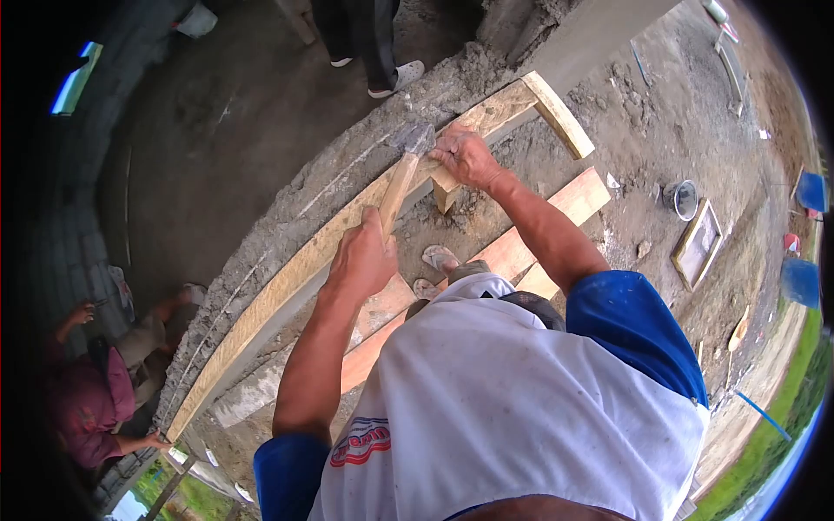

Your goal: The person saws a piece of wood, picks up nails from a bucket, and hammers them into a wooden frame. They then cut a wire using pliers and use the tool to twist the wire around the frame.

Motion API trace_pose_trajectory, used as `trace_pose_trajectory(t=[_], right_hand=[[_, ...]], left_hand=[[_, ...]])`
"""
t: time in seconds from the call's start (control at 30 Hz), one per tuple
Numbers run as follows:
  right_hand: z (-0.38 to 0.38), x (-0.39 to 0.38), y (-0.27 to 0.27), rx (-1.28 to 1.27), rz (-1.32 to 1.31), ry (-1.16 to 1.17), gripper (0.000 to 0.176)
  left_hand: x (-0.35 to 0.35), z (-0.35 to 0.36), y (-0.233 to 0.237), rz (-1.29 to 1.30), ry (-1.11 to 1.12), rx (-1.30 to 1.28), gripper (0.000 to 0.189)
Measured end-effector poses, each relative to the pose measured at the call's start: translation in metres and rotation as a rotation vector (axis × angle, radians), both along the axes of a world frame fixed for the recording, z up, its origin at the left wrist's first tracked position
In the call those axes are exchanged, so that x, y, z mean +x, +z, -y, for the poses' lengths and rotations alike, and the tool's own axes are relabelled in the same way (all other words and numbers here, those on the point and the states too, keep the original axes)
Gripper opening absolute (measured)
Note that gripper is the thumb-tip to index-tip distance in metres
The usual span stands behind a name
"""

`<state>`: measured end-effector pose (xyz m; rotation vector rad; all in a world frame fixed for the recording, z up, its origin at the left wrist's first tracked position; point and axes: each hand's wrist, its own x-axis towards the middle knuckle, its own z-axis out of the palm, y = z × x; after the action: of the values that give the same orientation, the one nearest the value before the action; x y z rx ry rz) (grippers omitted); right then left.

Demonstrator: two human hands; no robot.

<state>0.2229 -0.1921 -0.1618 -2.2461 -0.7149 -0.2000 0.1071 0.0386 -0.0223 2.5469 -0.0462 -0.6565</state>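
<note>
White shirt with blue sleeves (512, 391) is nearest; beyond it, the left hand (360, 259) is closed around the handle of the hammer (402, 182), whose head is just beside the right hand (469, 161). This right hand has its fingers bent together at the long wooden board (261, 308), near its upper end, but what they pinch I cannot tell. Along the board runs the rough concrete ledge (269, 239), and at the board's lower end is another person's hand (156, 441).

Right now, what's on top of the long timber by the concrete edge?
On the timber: right hand, near the upper end. Left hand holds a hammer crossing it in view; contact unclear. The timber face beneath the right fingers is covered, so any nail there can't be seen.
</note>
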Motion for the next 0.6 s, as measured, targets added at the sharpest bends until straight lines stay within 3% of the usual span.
trace_pose_trajectory(t=[0.1,0.2,0.3,0.4,0.5,0.6], right_hand=[[0.006,0.003,-0.001,-0.051,-0.123,0.063,0.031],[0.024,-0.016,0.021,-0.190,0.154,-0.021,0.076],[0.042,-0.027,0.006,-0.518,0.156,-0.077,0.112],[0.044,-0.023,0.002,-0.572,0.149,-0.055,0.115],[0.043,-0.024,0.005,-0.635,0.114,-0.050,0.116],[0.038,-0.033,0.008,-0.694,0.052,-0.031,0.111]], left_hand=[[0.000,0.003,0.034,0.014,0.034,0.019,0.042],[-0.012,0.002,0.066,0.058,0.176,-0.088,0.033],[-0.033,-0.010,0.076,0.209,0.272,-0.360,0.040],[-0.040,-0.010,0.063,0.406,0.348,-0.528,0.041],[-0.012,-0.001,0.032,0.148,0.189,-0.159,0.043],[0.006,-0.008,-0.003,0.025,-0.054,0.009,0.043]])
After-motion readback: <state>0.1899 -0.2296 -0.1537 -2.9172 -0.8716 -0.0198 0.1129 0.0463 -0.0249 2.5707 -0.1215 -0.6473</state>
